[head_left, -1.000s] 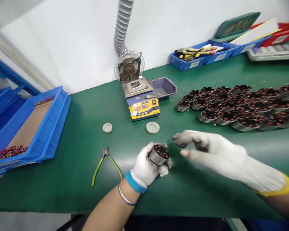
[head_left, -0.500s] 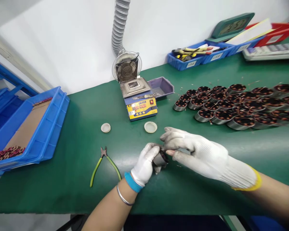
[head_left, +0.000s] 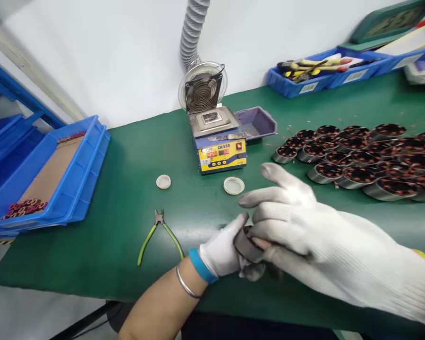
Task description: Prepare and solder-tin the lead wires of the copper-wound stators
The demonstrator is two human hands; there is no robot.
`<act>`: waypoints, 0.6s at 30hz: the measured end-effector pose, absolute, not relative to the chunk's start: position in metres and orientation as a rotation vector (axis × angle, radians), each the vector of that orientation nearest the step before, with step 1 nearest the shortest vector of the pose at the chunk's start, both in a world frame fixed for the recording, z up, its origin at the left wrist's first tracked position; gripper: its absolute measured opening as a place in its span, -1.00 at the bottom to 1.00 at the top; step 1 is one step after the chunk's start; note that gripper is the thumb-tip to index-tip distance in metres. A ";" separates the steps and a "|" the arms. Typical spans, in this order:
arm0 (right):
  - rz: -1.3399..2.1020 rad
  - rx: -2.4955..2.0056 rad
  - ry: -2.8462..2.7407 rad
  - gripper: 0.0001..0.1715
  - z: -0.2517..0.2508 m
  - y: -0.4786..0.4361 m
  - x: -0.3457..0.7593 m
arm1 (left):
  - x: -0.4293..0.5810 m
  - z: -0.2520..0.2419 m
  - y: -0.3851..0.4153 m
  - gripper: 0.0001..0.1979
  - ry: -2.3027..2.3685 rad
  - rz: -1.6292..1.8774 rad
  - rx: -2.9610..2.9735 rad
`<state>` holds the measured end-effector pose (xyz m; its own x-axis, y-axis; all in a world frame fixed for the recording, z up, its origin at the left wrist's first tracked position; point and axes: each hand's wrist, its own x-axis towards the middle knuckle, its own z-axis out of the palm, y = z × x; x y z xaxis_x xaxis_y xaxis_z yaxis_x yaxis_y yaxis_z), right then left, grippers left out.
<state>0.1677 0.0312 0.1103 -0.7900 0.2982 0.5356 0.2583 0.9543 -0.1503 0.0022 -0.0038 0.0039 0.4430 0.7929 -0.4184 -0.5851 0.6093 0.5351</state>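
The left hand (head_left: 222, 252) is curled around 1 metal ring (head_left: 246, 246) above the table (head_left: 109, 255); the half-open right hand (head_left: 301, 226) touches it, partly hiding it, so I cannot tell its grip. At left, a blue tray (head_left: 88, 175) contains a brown sheet (head_left: 55, 167). Farther, a blue box (head_left: 295, 89) contains yellow-handled tools (head_left: 315, 66), somewhat blurred.

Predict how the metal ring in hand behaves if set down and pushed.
The metal ring is probably stiff, given its solid-looking wall. On its side, it would likely roll, being round. Flat, it should resist tipping: similar rings nearby stand squat and upright.
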 end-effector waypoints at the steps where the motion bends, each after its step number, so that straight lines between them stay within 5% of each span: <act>1: 0.058 -0.413 -2.526 -0.83 0.108 0.035 0.171 | 0.002 0.006 -0.005 -0.61 0.705 0.891 0.331; 4: 0.009 -0.471 -2.513 -0.84 0.107 0.041 0.176 | -0.004 0.018 -0.002 -0.64 0.755 1.184 0.217; 7: -0.002 -0.408 -2.526 -0.82 0.112 0.039 0.172 | -0.009 0.023 0.005 -0.44 0.804 1.427 0.060; 13: -0.044 -0.407 -2.490 -0.83 0.100 0.039 0.169 | -0.004 0.003 0.003 -0.38 0.644 0.796 0.303; 18: 0.396 -0.716 -2.162 -0.78 0.068 0.043 0.188 | -0.003 -0.001 -0.006 -0.32 0.444 0.838 0.495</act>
